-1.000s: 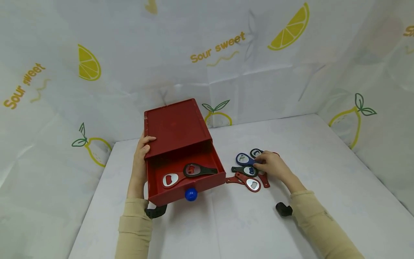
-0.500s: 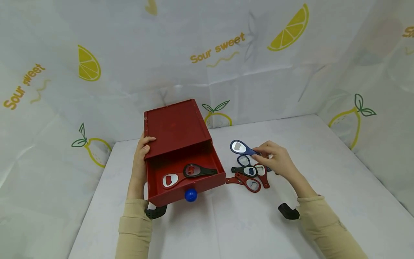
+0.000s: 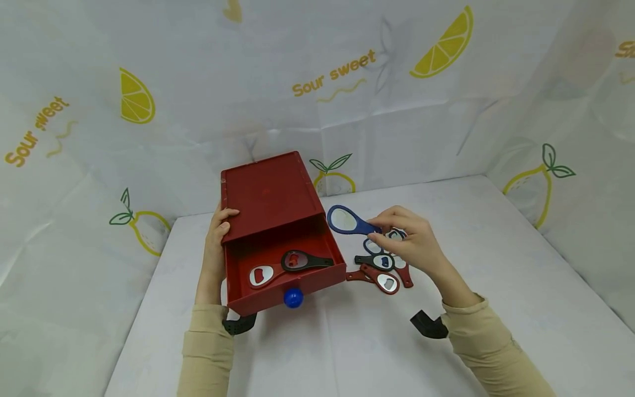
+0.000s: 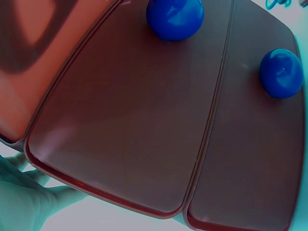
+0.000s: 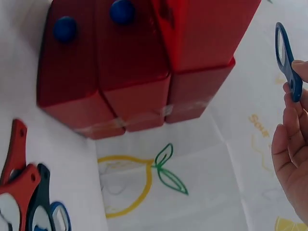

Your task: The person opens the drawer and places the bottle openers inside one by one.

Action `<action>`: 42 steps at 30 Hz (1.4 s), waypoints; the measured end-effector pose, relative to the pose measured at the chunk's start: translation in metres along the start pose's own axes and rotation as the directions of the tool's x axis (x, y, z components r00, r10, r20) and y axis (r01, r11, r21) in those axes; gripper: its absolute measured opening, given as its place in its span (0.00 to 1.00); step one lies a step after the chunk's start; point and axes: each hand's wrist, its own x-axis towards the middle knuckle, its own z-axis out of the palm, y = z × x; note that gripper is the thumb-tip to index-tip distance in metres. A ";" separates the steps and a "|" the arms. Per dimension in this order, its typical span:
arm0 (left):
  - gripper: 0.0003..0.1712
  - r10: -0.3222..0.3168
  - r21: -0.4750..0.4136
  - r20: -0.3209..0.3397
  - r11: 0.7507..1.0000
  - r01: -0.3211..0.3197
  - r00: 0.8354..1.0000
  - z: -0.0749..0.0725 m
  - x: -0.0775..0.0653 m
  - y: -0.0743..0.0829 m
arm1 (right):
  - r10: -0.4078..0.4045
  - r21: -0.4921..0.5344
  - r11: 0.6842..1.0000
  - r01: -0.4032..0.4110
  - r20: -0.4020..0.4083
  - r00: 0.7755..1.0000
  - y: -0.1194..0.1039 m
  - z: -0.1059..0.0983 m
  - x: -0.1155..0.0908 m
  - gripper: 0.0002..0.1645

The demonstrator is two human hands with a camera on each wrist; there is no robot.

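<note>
My right hand (image 3: 414, 240) pinches the handle end of a blue bottle opener (image 3: 364, 227), raised beside the open top drawer (image 3: 317, 282) of a red drawer box (image 3: 268, 190). The right wrist view shows the same opener (image 5: 288, 67) between thumb and fingers. In the drawer lie a red bottle opener (image 3: 262, 275) and a black bottle opener (image 3: 310, 261), overlapping. My left hand (image 3: 214, 245) rests against the box's left side, fingertips over its top edge. Its fingers look fairly straight in the left wrist view, partly hidden by the box.
Several bottle openers lie heaped right of the box, among them a red one (image 3: 382, 280) and a black one (image 3: 374, 261). Lower drawers with blue knobs (image 4: 175, 19) sit beneath the open one. Behind the white table (image 3: 372, 347) stands a lemon-printed sheet (image 3: 238, 116).
My right hand has taken a blue bottle opener from the heap, lifted it and moved it left toward the drawer. The left hand and the box stay put.
</note>
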 end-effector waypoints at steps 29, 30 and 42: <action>0.19 0.008 0.010 0.000 1.000 -0.008 1.000 0.000 -0.002 0.003 | -0.086 -0.083 0.986 0.141 0.468 0.879 -0.034 0.047 0.049 0.12; 0.19 0.009 0.009 0.001 1.000 -0.009 1.000 -0.001 -0.002 0.003 | -0.077 -0.093 0.986 0.138 0.480 0.874 -0.034 0.047 0.050 0.12; 0.19 0.024 -0.003 0.007 1.000 -0.024 1.000 -0.002 -0.001 0.000 | -0.023 -0.132 0.984 0.123 0.583 0.812 -0.033 0.048 0.054 0.12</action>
